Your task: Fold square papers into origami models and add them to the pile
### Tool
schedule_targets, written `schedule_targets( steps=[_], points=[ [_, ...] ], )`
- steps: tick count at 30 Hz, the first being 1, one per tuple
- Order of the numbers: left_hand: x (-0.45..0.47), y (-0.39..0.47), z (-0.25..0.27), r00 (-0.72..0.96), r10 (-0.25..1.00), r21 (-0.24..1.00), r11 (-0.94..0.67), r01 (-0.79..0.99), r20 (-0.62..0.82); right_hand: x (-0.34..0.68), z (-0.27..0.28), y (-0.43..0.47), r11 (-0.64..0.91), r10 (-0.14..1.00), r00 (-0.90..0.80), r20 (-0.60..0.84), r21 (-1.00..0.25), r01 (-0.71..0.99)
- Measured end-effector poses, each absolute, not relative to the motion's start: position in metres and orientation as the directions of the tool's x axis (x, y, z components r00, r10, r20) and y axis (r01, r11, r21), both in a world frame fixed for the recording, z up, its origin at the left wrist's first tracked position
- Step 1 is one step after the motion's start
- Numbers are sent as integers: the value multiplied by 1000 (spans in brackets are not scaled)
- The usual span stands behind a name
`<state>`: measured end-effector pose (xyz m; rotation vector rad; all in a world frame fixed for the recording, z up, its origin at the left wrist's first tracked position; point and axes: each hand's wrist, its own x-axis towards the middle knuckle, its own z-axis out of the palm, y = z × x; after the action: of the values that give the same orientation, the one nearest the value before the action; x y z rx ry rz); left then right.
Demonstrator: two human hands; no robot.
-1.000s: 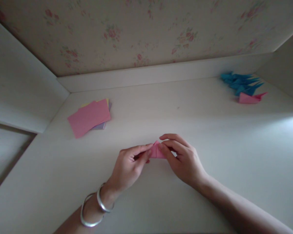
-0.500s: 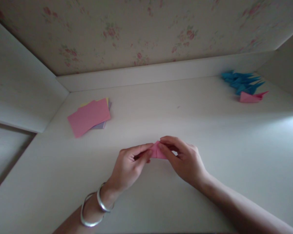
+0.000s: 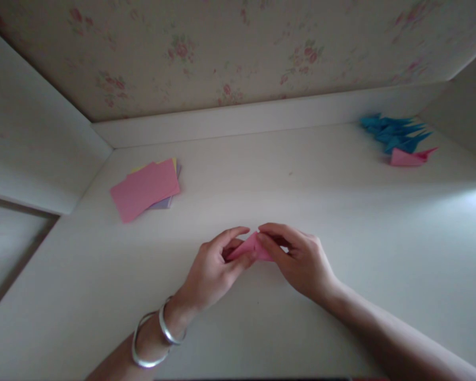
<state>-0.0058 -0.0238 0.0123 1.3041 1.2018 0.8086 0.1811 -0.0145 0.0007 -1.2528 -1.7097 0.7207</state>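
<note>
A small piece of folded pink paper (image 3: 246, 245), roughly triangular with its peak upward, is held between both hands low over the white table. My left hand (image 3: 216, 264) grips its left side, the thumb lying along the lower edge and the index finger raised above the slanted edge. On the other side, my right hand (image 3: 299, 256) pinches the paper near the peak between thumb and fingers. The right part of the paper is hidden behind the right thumb. Two silver bangles (image 3: 170, 323) circle the left wrist.
Pink, yellow and purple sheets (image 3: 145, 189) lie stacked at the back left of the white table (image 3: 238, 328). Several folded blue paper figures (image 3: 396, 132) and one pink folded figure (image 3: 408, 157) rest at the far right corner. A flower-patterned wall (image 3: 206, 58) rises behind.
My left thumb has slid right along the paper's lower edge and the left index finger has lifted off, baring more of the paper's left slope. The right hand has barely moved.
</note>
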Motion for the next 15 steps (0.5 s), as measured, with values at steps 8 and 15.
schedule_targets(
  steps=[8,15],
  points=[
    [-3,-20,17,366,881,954,280,105,-299,180,0,-16,318,946,-186,264,-860,398],
    [-4,-20,19,374,881,956,271,107,-292,179,-1,-16,271,959,-182,216,-886,377]
  ],
)
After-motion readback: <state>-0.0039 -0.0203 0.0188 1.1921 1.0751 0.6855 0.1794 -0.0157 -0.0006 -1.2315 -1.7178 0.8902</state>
